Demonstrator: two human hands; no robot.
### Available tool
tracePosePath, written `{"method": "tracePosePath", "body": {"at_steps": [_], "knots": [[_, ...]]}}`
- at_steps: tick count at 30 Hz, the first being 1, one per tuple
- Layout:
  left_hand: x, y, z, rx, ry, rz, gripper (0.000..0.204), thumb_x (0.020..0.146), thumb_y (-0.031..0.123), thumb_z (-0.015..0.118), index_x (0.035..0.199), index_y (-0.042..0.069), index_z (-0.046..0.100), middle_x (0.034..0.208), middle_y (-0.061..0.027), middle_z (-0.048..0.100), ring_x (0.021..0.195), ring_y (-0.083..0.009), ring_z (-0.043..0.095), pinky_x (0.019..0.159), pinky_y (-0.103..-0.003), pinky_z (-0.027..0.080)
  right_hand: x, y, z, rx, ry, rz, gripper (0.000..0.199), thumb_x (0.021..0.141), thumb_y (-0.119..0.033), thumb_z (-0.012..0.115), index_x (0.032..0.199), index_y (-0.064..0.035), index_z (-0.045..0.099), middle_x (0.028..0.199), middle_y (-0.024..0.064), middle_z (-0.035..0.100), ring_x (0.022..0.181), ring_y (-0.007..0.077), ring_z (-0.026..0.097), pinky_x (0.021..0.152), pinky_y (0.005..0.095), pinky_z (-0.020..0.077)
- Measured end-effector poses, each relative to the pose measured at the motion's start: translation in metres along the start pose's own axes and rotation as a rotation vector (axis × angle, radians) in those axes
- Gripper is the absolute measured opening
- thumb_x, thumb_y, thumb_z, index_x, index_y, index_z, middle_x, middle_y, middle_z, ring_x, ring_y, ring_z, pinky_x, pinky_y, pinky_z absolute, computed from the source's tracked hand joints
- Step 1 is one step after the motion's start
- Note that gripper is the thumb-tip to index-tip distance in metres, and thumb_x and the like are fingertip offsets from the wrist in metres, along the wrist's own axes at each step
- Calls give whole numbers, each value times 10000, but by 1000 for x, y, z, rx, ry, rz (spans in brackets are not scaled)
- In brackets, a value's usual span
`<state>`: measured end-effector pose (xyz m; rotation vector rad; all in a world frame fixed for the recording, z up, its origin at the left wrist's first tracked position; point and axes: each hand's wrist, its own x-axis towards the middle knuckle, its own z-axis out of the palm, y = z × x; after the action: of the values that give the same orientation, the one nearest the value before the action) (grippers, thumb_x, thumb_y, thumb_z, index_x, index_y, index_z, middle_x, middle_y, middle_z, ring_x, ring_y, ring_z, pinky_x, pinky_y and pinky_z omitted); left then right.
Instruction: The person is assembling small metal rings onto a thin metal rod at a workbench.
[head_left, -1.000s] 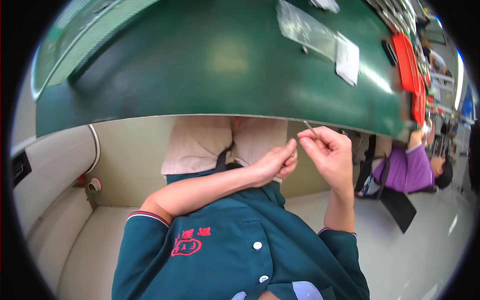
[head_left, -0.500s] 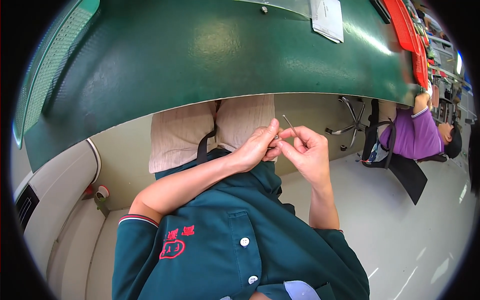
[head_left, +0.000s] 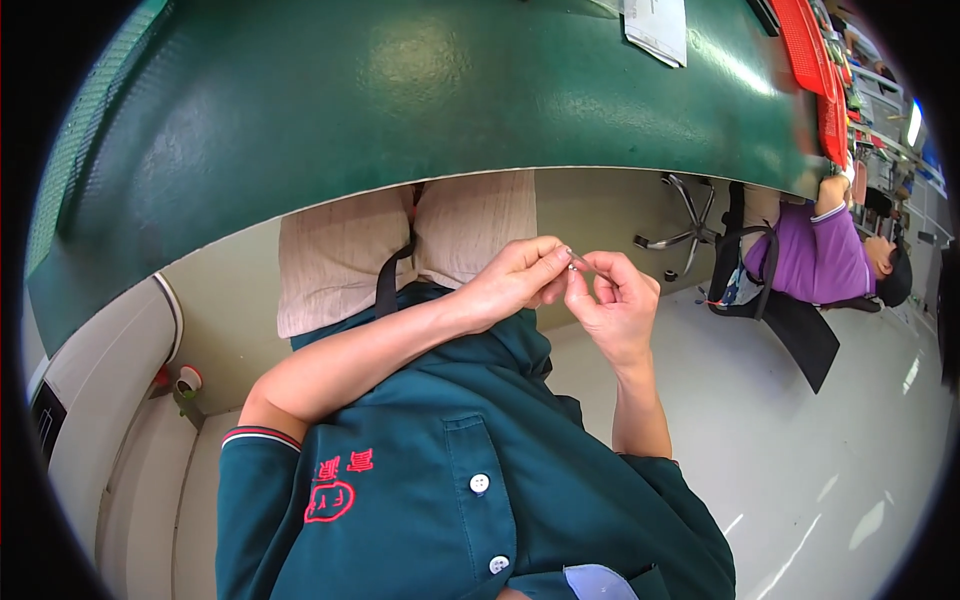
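Observation:
Above my lap, just off the table's near edge, my two hands meet at the fingertips. My left hand is closed, thumb against fingers, on a small shiny metal part that the fingers mostly cover. Between the thumb and fingers of my right hand is a thin metal rod. Its tip lies at the left thumb, by the small part; whether the two touch, I cannot tell.
The green table spans the far side. White papers lie on it, with red trays at the far right and a green mesh basket at the left. A co-worker in purple sits to the right, near a chair base.
The rod has swung down from pointing up and away, and its tip now lies at my left thumb. My hands have come closer at the fingertips. The whole view has shifted slightly.

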<state>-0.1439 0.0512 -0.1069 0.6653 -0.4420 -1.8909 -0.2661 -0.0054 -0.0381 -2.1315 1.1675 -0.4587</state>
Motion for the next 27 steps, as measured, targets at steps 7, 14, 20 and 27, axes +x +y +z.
{"method": "tracePosePath", "body": {"at_steps": [7,14,20,27], "knots": [[2,2,-1,-116,-11,-81,182,921,207,394,860,55,475,627,16,441,514,-29,290,443,-179,212,-6,9,-2,61,-40,15,164,646,22,671,778,-19,583,453,-44,315,392,27,279,366,199,227],[2,-8,-1,-110,-24,-85,222,904,261,440,837,59,501,620,30,455,533,-28,337,460,-180,273,-13,10,-4,212,-65,185,159,672,51,651,804,-7,583,471,-76,298,426,-4,256,387,166,203],[2,-9,1,-76,-12,-100,233,904,265,440,835,55,512,601,26,457,533,-30,352,463,-183,282,-17,16,-5,238,-78,234,146,679,41,647,801,-5,582,474,-80,290,431,-5,246,396,162,201],[1,-5,-2,-23,8,-108,246,903,270,440,824,51,520,577,30,462,517,-29,355,459,-186,283,-13,16,-4,266,-91,276,138,682,41,643,796,-6,580,478,-80,285,435,-3,245,402,161,198]]}}
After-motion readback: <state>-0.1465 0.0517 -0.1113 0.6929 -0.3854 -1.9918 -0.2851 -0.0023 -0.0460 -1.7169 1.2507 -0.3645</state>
